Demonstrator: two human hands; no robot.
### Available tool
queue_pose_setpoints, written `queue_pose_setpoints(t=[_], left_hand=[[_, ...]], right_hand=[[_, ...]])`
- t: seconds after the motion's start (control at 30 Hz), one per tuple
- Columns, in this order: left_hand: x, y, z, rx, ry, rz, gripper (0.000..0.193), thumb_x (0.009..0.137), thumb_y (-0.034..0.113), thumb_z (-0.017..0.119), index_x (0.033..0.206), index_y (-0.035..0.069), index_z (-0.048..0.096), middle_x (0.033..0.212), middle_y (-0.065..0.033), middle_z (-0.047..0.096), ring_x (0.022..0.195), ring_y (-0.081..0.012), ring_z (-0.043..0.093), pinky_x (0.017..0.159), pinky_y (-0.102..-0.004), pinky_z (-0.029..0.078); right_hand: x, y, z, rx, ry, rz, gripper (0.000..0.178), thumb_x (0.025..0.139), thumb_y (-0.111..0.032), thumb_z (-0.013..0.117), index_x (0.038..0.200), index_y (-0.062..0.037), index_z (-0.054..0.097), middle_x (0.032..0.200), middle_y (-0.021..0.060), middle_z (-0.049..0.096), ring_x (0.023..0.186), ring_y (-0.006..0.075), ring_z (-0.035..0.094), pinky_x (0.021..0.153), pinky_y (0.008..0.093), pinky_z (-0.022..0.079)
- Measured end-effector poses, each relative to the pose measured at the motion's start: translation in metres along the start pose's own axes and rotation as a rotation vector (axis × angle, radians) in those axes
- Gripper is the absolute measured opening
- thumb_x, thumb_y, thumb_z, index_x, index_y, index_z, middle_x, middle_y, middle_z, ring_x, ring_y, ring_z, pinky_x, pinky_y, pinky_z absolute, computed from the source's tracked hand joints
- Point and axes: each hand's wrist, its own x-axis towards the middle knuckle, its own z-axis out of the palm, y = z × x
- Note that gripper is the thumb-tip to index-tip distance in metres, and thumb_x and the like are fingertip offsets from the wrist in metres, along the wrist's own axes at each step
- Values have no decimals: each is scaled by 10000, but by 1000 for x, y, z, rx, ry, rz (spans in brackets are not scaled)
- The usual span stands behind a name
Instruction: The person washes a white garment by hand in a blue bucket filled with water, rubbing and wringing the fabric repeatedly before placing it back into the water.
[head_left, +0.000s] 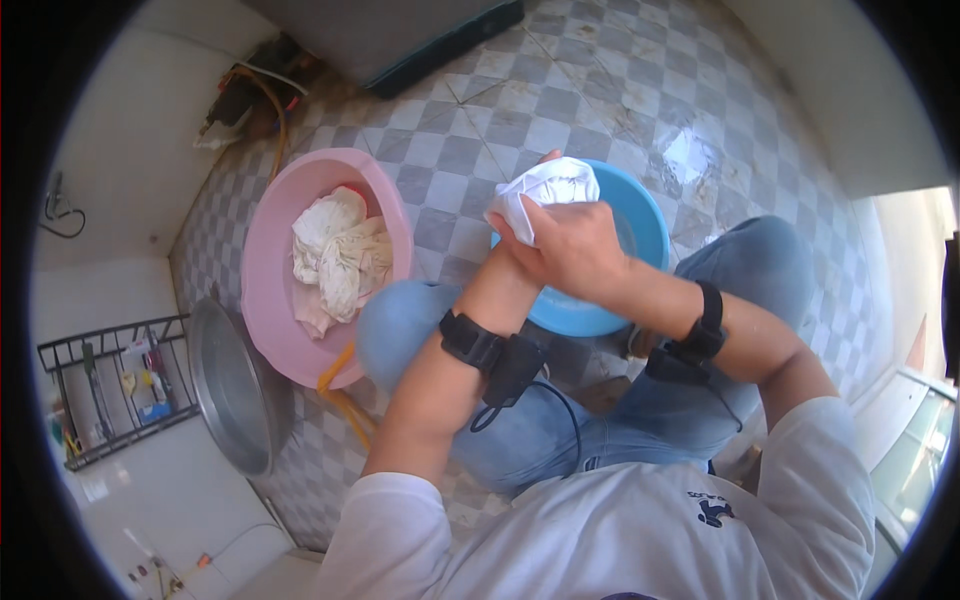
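Note:
A white cloth [560,182] is bunched between my two hands, above a round blue basin [652,215] with some water in it. My right hand [580,242] is closed over the cloth, its fingers wrapped round it. Just beneath and to the left, my left hand [512,250] also grips the cloth. Most of its fingers are hidden by the cloth and my right hand; one fingertip shows past the far side of the cloth.
Left of my knee stands a pink tub [265,235] holding crumpled white and cream clothes [345,250]. A yellow-orange hose [340,375] runs by it. Farther left, a metal basin [228,385] leans near a wall rack [120,390]. Wet patches [688,155] shine on the checkered tile floor.

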Motion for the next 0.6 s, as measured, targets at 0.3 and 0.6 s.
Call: queue_pose_setpoints(t=[0.3,0.6], left_hand=[[-5,-2,14,-285,-341,73,288,968,276,355,1159,122,507,1049,-86,594,1008,-221,575,873,-377,454],[-6,31,69,320,220,-76,335,936,299,441,1160,65,526,1097,-90,604,1073,-198,562,909,-403,452]], right_hand=[[-2,2,-5,-4,41,125,190,759,-168,560,941,-114,549,553,113,583,497,319,603,457,438,465],[0,16,-6,-243,-328,232,240,809,-229,578,1027,-128,580,597,99,597,487,275,589,421,417,437]])
